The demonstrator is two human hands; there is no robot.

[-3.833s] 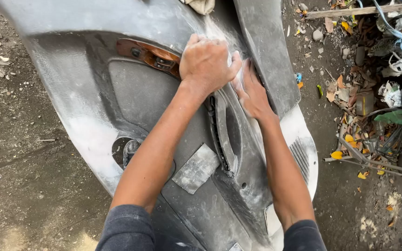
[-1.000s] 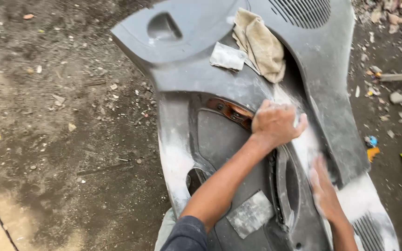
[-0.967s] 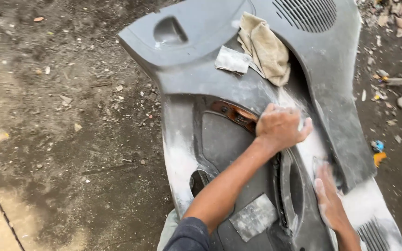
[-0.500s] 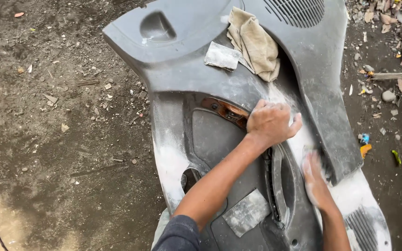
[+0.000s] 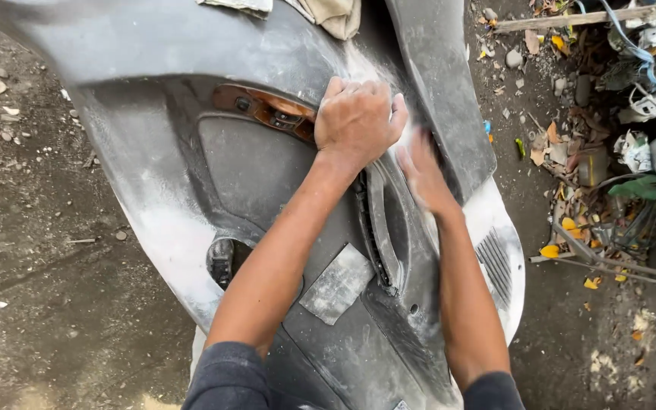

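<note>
A large grey plastic door panel (image 5: 153,175), dusty white in patches, lies flat on the dirt ground. My left hand (image 5: 358,121) is clenched over a raised ridge of the panel, beside a brown wood-look trim strip (image 5: 267,112). My right hand (image 5: 423,171) lies flat against the pale, dusty strip just right of the left hand. It is motion-blurred, and whatever is under its palm is hidden. A loose grey sheet of sandpaper (image 5: 337,282) rests on the panel near my left forearm.
A tan cloth (image 5: 335,14) and another small sheet (image 5: 241,4) lie on the panel's far end. Scrap, leaves, stones and a wooden stick (image 5: 571,19) clutter the ground to the right. Bare dirt (image 5: 32,250) spreads on the left.
My right hand has slid up the panel, from lower right to next to my left hand. The left hand keeps its place on the ridge. The view has dropped closer.
</note>
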